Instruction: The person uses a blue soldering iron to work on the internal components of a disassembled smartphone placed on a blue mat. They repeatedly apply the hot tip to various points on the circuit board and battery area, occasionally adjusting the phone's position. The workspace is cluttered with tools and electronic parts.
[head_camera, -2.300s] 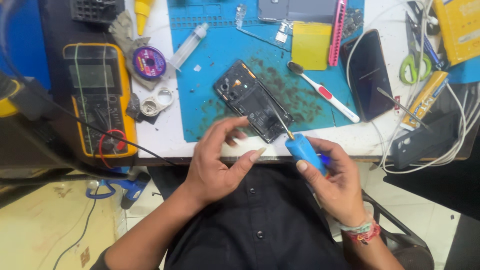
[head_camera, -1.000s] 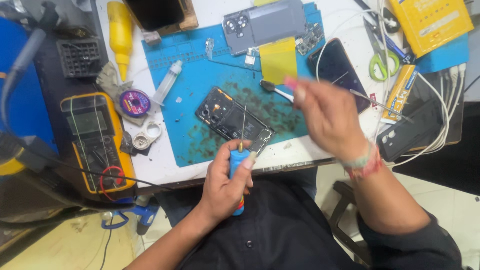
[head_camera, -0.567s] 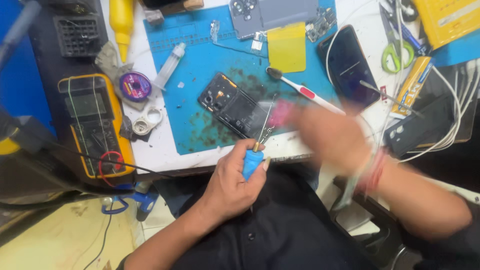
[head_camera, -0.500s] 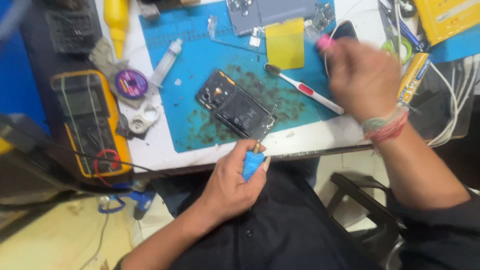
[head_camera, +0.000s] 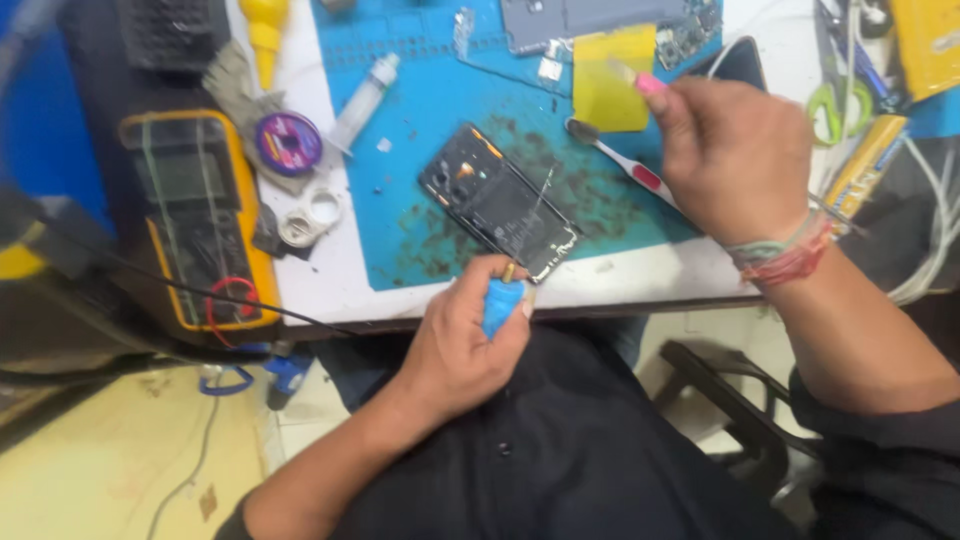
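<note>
Blue-handled, the screwdriver (head_camera: 503, 298) is being gripped by the left hand (head_camera: 462, 340), fingers closed tight, its shaft pointing up-right toward the opened phone (head_camera: 498, 203) lying diagonally just above. A pink-tipped tool (head_camera: 640, 80) is being pinched by the right hand (head_camera: 735, 155), beside a yellow rectangular card (head_camera: 612, 78).

A white workbench (head_camera: 330, 280) carries a blue work mat (head_camera: 430, 210), stained dark, with an opened phone (head_camera: 500, 203), a toothbrush (head_camera: 620, 165) and a yellow card (head_camera: 612, 85) on it. Left of the mat sit a yellow multimeter (head_camera: 195, 215), 1 purple solder-wick spool (head_camera: 288, 143) and a syringe (head_camera: 363, 100).
</note>
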